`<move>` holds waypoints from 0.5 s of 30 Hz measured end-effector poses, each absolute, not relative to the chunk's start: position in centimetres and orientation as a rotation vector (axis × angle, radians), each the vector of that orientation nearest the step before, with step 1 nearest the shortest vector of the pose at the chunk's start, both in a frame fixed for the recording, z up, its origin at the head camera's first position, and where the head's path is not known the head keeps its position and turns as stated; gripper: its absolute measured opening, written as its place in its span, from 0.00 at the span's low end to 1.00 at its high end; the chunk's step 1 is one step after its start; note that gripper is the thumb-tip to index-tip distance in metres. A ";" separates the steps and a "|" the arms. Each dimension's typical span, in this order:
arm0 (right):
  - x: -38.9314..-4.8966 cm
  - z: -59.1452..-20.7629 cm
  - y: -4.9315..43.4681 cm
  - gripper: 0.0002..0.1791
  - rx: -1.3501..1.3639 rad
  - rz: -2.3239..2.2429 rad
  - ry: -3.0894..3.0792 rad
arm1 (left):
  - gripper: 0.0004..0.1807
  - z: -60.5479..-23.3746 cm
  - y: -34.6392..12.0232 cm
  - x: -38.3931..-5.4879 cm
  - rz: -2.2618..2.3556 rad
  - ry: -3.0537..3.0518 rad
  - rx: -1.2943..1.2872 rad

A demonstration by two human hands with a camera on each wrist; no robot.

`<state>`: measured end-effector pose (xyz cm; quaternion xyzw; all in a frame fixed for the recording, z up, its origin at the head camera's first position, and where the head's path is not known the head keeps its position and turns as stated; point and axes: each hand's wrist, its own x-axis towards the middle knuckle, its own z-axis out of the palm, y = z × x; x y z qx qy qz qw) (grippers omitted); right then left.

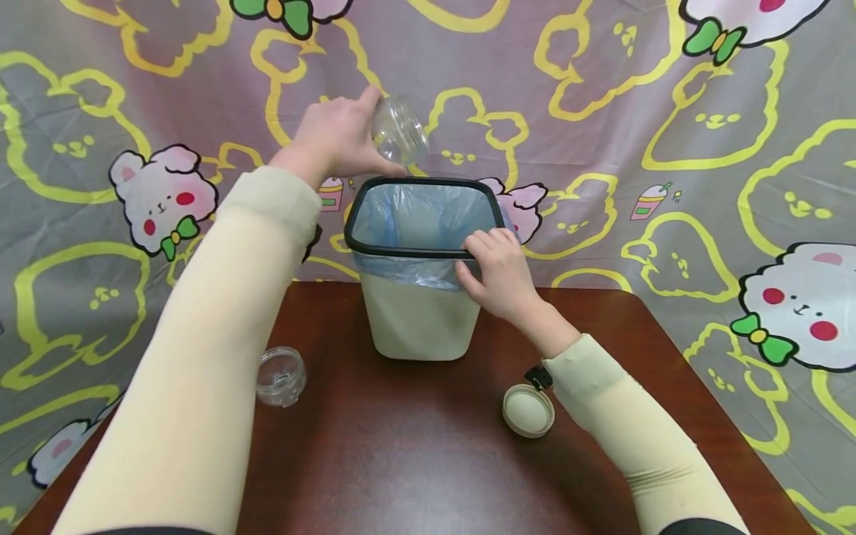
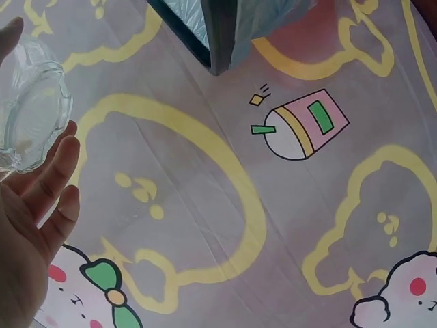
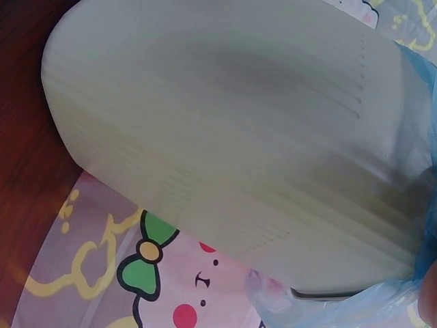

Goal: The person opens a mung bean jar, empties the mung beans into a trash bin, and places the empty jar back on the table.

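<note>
My left hand (image 1: pixel 337 140) holds a clear jar (image 1: pixel 401 132) tipped on its side above the back left of a trash bin (image 1: pixel 421 319). The jar's mouth points right and down; nothing is visible inside it. In the left wrist view the jar's base (image 2: pixel 41 109) shows between thumb and fingers. Curled over the bin's black rim (image 1: pixel 428 253) at its front right corner is my right hand (image 1: pixel 500 271), thumb outside. A blue plastic bag (image 1: pixel 414 212) lines the bin and folds out over its edge. In the right wrist view the bin's pale wall (image 3: pixel 225 137) fills most of the picture.
On the brown table (image 1: pixel 401 453), a small clear round container (image 1: pixel 281 377) stands left, close to my left sleeve. A beige round lid (image 1: pixel 528 411) lies at right, beside a small black object (image 1: pixel 539 377) near my right cuff. A patterned curtain (image 1: pixel 588 148) hangs behind the table.
</note>
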<state>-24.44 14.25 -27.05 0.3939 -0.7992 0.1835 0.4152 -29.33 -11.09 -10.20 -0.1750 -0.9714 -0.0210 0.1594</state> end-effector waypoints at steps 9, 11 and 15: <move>-24.5 -26.9 14.3 0.11 0.985 0.467 -2.009 | 0.61 -10.1 -11.6 -29.3 -0.310 -2.725 -0.439; -24.5 -26.9 14.3 0.11 0.985 0.464 -2.014 | 0.61 -10.2 -11.6 -29.3 -0.390 -2.715 -0.414; -24.5 -27.1 14.3 0.10 0.983 0.468 -2.021 | 0.59 -10.5 -11.7 -29.1 -0.562 -2.681 -0.374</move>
